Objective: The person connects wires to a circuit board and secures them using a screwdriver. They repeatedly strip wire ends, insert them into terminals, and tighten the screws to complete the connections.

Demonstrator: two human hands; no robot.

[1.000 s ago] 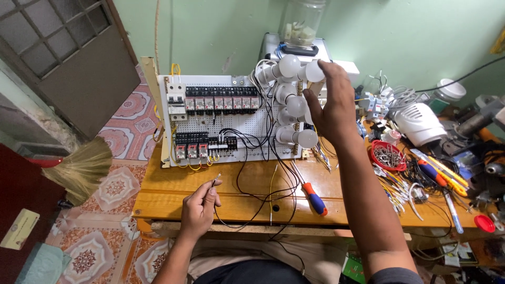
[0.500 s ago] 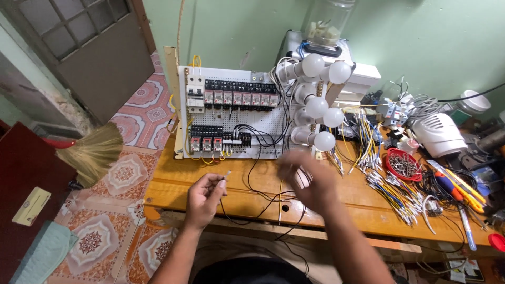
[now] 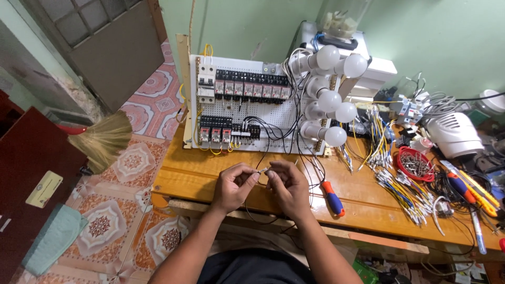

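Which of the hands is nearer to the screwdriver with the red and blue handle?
The right hand. It is just left of the screwdriver lying on the wooden table, apart from it. The left hand is farther left, beyond the right one.

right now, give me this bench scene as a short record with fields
setting: wooden workbench against a green wall
left hand: left hand pinches the end of a thin black wire
right hand: right hand meets it at the same wire end, fingertips together
behind hands: white perforated panel with rows of black relays, upright
on panel's right: five white bulbs
nearby tool: orange and blue screwdriver lying flat on the bench, apart from the hands
far right: red tray of small metal parts, loose wire bundles
floor: straw broom
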